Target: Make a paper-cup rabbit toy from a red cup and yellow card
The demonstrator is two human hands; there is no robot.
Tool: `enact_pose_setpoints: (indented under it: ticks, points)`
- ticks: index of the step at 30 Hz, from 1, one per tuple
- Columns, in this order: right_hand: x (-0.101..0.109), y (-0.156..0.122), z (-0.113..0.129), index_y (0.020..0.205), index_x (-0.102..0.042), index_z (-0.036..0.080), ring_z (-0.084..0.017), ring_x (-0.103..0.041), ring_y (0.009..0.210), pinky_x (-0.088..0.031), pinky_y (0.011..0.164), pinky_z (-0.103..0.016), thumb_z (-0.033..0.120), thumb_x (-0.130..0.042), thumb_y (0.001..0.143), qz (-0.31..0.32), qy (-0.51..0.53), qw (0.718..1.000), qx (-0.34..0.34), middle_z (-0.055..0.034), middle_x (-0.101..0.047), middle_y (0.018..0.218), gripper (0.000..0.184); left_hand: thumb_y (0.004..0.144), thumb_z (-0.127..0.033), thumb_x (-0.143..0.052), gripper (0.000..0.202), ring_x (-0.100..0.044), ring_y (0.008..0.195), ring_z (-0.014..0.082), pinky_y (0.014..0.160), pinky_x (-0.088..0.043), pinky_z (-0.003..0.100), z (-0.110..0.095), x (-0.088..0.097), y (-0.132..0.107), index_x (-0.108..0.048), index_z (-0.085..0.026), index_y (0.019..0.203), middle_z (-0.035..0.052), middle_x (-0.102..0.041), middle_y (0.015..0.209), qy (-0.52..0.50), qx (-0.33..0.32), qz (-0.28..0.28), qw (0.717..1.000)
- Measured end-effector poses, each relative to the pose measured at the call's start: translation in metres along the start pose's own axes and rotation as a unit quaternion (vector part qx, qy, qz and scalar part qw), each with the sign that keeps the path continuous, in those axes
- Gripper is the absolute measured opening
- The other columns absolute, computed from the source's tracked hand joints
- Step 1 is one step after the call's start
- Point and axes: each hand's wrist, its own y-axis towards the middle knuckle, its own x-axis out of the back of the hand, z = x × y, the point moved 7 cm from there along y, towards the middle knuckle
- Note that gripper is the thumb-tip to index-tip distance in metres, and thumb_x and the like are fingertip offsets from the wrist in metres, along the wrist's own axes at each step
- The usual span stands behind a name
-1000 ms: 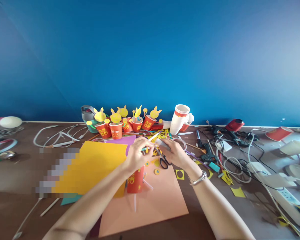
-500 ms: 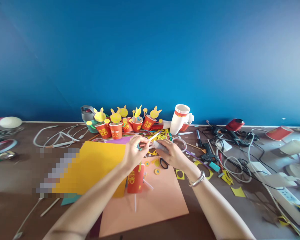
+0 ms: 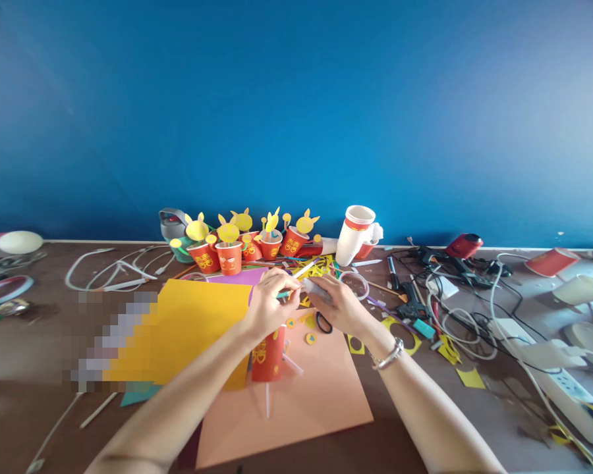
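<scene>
My left hand (image 3: pixel 268 304) is closed in a pinch on a small teal paper piece, with a thin white straw (image 3: pixel 304 270) sticking out past its fingertips. My right hand (image 3: pixel 340 304) is wrapped round a grey-white tube, likely a glue stick (image 3: pixel 317 287), whose tip meets the left fingers. Both hands hover above a red paper cup (image 3: pixel 267 355) that stands on a peach paper sheet (image 3: pixel 296 401). Black scissors (image 3: pixel 323 322) lie under my right hand.
A row of red cups with yellow bunny toppers (image 3: pixel 242 243) lines the blue wall, beside a stack of paper cups (image 3: pixel 354 234). A yellow sheet (image 3: pixel 192 322) lies left. A glue gun (image 3: pixel 411 299), cables and a power strip (image 3: pixel 548 368) clutter the right.
Both hands rose slightly from the scissors and moved closer together; the tube's tip now touches the piece pinched in my left hand.
</scene>
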Motion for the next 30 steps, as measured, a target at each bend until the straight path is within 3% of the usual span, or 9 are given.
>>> enact_pose_setpoints:
  ticks: [3,5,8,11,17,21,25,27,30]
  points:
    - [0.001,0.001,-0.004,0.097,-0.062,0.018,-0.018,-0.057,0.079,-0.041,0.068,-0.027,0.021,-0.051,0.087,-0.006,-0.002,1.000,-0.002,-0.0065,-0.063,0.088,0.014,0.077,-0.014,-0.060,0.009,-0.063,0.079,0.0167,0.077,-0.051,0.032,-0.003,-0.001,0.001,-0.060,-0.021,0.072,0.0023,-0.069,0.078,-0.048,0.017,0.017,0.999]
    - [0.004,0.002,-0.011,0.094,-0.062,0.018,-0.017,-0.056,0.077,-0.040,0.067,-0.026,0.022,-0.050,0.087,-0.014,-0.027,0.999,-0.020,-0.0052,-0.063,0.086,0.014,0.077,-0.017,-0.059,0.007,-0.064,0.077,0.0165,0.074,-0.052,0.031,0.004,0.003,0.003,-0.060,-0.020,0.072,0.0031,-0.069,0.078,-0.107,0.084,0.003,0.991]
    - [0.012,0.002,-0.034,0.086,-0.062,0.019,-0.016,-0.055,0.068,-0.036,0.061,-0.025,0.028,-0.051,0.084,-0.010,-0.120,0.986,-0.116,-0.0030,-0.063,0.075,0.014,0.076,-0.025,-0.062,0.009,-0.064,0.068,0.0164,0.067,-0.053,0.030,0.023,0.007,0.003,-0.059,-0.018,0.070,0.0035,-0.069,0.071,-0.188,0.203,-0.016,0.961]
    - [0.023,-0.005,-0.061,0.081,-0.063,0.017,-0.019,-0.058,0.070,-0.034,0.058,-0.026,0.030,-0.054,0.080,0.031,-0.218,0.948,-0.228,-0.0056,-0.065,0.073,0.016,0.072,-0.028,-0.066,0.013,-0.065,0.067,0.0169,0.065,-0.053,0.030,0.036,0.005,0.002,-0.059,-0.017,0.068,0.0036,-0.069,0.069,-0.227,0.266,-0.010,0.937]
    - [0.033,-0.020,-0.106,0.101,-0.066,0.015,-0.028,-0.065,0.093,-0.041,0.069,-0.031,0.021,-0.060,0.073,0.116,-0.320,0.880,-0.330,-0.0149,-0.071,0.094,0.029,0.070,-0.029,-0.067,0.012,-0.067,0.072,0.0188,0.068,-0.052,0.031,0.040,0.000,0.000,-0.062,-0.017,0.069,0.0049,-0.072,0.074,-0.223,0.292,0.007,0.930]
    - [0.027,-0.024,-0.125,0.098,-0.067,0.011,-0.032,-0.066,0.097,-0.045,0.072,-0.033,0.025,-0.069,0.071,0.128,-0.334,0.862,-0.358,-0.0189,-0.071,0.098,0.030,0.071,-0.029,-0.067,0.013,-0.068,0.073,0.0200,0.069,-0.053,0.031,0.038,-0.002,0.001,-0.061,-0.017,0.068,0.0054,-0.074,0.074,-0.223,0.287,0.022,0.931]
    - [0.031,-0.025,-0.120,0.108,-0.062,0.010,-0.032,-0.066,0.096,-0.047,0.073,-0.034,0.035,-0.073,0.070,0.098,-0.345,0.853,-0.379,-0.0196,-0.070,0.099,0.047,0.070,-0.027,-0.067,0.012,-0.068,0.073,0.0196,0.067,-0.053,0.030,0.037,-0.002,0.003,-0.061,-0.017,0.069,0.0051,-0.073,0.074,-0.202,0.279,0.029,0.938]
    - [0.038,-0.024,-0.108,0.106,-0.062,0.012,-0.032,-0.067,0.094,-0.047,0.074,-0.036,0.038,-0.069,0.074,0.074,-0.356,0.851,-0.380,-0.0190,-0.070,0.097,0.043,0.070,-0.026,-0.067,0.011,-0.068,0.070,0.0185,0.064,-0.053,0.028,0.035,-0.002,0.003,-0.061,-0.017,0.069,0.0043,-0.072,0.072,-0.184,0.272,0.030,0.944]
    - [0.037,-0.012,-0.075,0.090,-0.065,0.017,-0.027,-0.067,0.088,-0.046,0.076,-0.035,0.032,-0.058,0.082,0.015,-0.289,0.913,-0.286,-0.0132,-0.071,0.090,0.019,0.071,-0.022,-0.066,0.006,-0.067,0.066,0.0167,0.062,-0.053,0.027,0.031,-0.003,0.004,-0.064,-0.017,0.071,0.0024,-0.071,0.069,-0.162,0.246,0.045,0.954]
